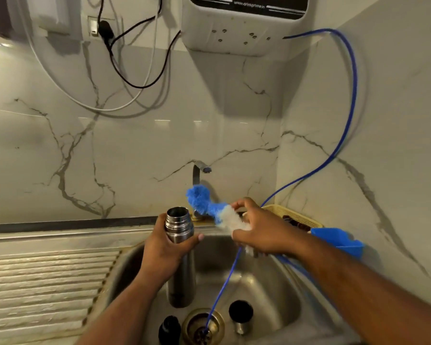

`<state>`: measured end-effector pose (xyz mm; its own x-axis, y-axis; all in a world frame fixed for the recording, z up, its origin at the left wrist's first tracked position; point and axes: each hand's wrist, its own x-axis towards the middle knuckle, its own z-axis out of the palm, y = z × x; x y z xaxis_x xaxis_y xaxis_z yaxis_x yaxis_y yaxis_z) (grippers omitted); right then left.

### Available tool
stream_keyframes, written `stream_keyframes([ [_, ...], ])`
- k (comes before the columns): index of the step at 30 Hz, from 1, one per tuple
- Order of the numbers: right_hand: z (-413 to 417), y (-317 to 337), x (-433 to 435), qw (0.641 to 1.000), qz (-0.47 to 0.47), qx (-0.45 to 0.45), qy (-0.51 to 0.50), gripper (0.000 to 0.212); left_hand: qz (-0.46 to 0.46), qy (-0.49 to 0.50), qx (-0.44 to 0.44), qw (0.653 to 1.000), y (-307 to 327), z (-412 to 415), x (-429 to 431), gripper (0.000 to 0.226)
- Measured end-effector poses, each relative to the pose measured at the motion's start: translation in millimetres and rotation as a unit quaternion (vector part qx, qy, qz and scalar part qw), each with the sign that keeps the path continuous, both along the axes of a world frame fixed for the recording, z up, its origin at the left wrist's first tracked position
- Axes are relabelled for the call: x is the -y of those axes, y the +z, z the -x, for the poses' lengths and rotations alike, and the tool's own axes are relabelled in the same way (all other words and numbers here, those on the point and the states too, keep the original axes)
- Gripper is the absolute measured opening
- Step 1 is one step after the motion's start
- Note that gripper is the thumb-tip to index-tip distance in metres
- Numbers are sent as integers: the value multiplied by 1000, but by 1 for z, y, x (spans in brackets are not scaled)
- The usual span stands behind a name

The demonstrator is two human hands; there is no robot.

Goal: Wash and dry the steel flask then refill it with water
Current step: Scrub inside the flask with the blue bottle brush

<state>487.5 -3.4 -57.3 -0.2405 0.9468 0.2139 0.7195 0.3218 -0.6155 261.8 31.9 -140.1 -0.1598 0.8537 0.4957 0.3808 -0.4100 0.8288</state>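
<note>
Over the sink [271, 277], the fingers [197, 237] of the left hand [163, 247] wrap the upright flask [179, 226] just below its open mouth. The right hand [261, 232] grips a brush [204, 202], its bristles slanting up just right of that mouth.

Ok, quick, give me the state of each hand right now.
Left hand: grips the steel flask just below its open neck.
Right hand: holds the bottle brush, fingers curled round its white bristles.

Flask [180, 247] – brushed steel (glossy neck); brush [204, 202] fluffy; sink [271, 277] matt steel.
</note>
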Motion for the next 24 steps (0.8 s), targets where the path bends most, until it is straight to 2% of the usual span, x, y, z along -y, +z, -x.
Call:
stream_keyframes([
  [2,-21,24,5,994,-37,100,-31,50,16,-46,-8,999,-2,-12,6,64],
  [5,-55,66,21,954,-84,271,-93,40,15,-84,-7,996,-3,-32,13,69],
  [8,-87,109,43,877,-141,433,-154,33,6,-92,16,996,3,-55,18,68],
  [10,-104,132,53,821,-176,511,-185,28,4,-104,26,994,9,-69,18,70],
  [13,-123,155,63,737,-198,609,-215,22,8,-122,30,992,12,-87,16,70],
  [16,-131,161,68,686,-176,666,-234,21,21,-127,25,991,-1,-99,20,73],
  [19,-132,152,63,666,-149,695,-227,22,39,-141,9,989,-15,-102,27,75],
  [24,-130,115,40,683,-121,696,-186,20,51,-149,-24,987,-24,-94,27,74],
])
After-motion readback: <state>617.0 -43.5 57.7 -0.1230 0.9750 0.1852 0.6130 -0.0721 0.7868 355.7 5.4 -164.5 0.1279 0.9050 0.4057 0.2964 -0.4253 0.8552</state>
